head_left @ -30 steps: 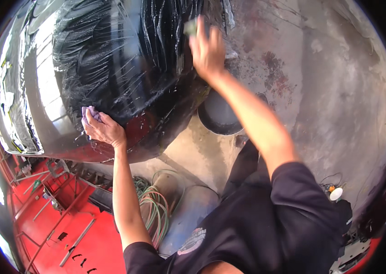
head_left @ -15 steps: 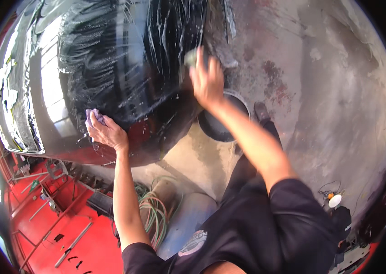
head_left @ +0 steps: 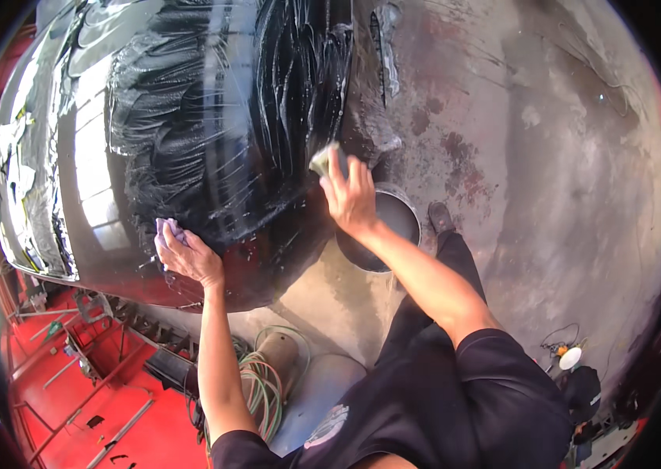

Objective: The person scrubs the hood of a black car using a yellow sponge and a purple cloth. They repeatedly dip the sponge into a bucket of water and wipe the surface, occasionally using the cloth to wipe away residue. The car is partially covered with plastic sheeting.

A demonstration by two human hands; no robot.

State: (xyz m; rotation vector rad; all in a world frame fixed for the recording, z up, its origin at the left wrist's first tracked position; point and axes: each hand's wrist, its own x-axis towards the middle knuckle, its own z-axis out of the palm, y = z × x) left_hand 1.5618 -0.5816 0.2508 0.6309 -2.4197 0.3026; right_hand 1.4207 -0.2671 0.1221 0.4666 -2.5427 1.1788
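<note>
A glossy black curved car body panel point(head_left: 229, 148) fills the upper left, streaked with wet, soapy liquid. My left hand point(head_left: 192, 261) is closed around a crumpled light purple cloth point(head_left: 169, 232), pressed against the panel near its lower edge. At the panel's right edge, my right hand point(head_left: 352, 199) grips a small pale yellowish sponge point(head_left: 321, 160). My fingers cover part of the sponge. Whether it touches the panel here I cannot tell. Just below that hand stands a round dark bucket point(head_left: 404, 213), partly hidden behind my right forearm.
Coiled hoses point(head_left: 266, 383) lie by a blue cylinder point(head_left: 316, 391) close to my body. Red floor with metal frames point(head_left: 84, 367) spreads at lower left. Grey concrete point(head_left: 573, 203) with wet stains lies at right, with a small white round object point(head_left: 570, 358) near the lower right.
My right hand has drawn the sponge nearer to me along the panel's right edge. The left hand stays on the panel with the cloth. The whole view has shifted slightly.
</note>
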